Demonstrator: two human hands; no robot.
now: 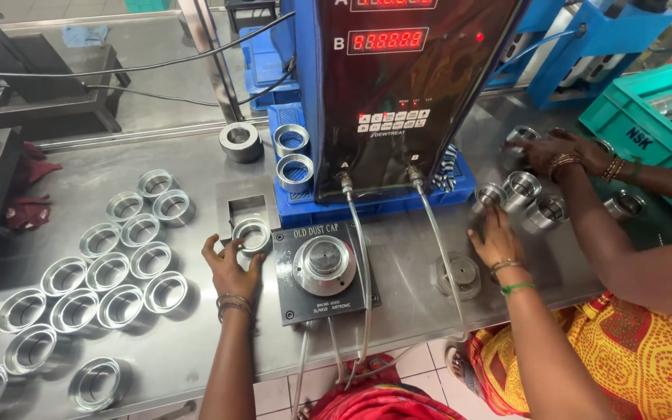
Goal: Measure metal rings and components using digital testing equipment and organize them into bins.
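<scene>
Your left hand [231, 268] reaches straight forward from the near edge of the bench [196, 342], wrist level, palm down. Its grip is spread, thumb and fingers curled loosely around a metal ring [253, 235] that sits on the bench just left of the black gauge plate [322, 271]; the fingertips touch the ring's rim but do not lift it. Your right hand [498, 239] stretches out on the far side of the plate, palm down, fingers pointing away from you. Its fingertips meet a small metal cup [489, 195] near the blue base of the control unit [398, 93]; whether that grip pinches the cup I cannot tell. A co-worker's hand [552, 152] rests among more cups to the right. Finished rings [110, 272] lie in rows well to the left.
</scene>
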